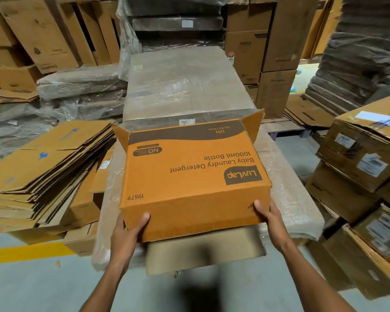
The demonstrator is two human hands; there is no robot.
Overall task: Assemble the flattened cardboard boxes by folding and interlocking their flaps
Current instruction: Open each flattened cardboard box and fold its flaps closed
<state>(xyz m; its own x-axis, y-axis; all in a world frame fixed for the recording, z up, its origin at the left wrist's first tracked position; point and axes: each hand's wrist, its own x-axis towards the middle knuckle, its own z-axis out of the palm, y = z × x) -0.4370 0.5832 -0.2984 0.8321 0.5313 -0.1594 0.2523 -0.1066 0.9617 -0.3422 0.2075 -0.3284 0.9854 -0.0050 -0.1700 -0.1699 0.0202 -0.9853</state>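
wrapped bundle (185,86) centre | labelled sealed cartons (365,158) stacked right | yellow floor line (27,253) left

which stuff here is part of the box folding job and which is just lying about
In the job: orange box, gripped at its near corners by the left hand and right hand; stack of flattened boxes on the left.
Lying about: wrapped pallet load behind; labelled cartons on the right; cardboard sheet below the box; yellow floor line.

Head-worn wide camera looks forward and down, close over the box (194,176)
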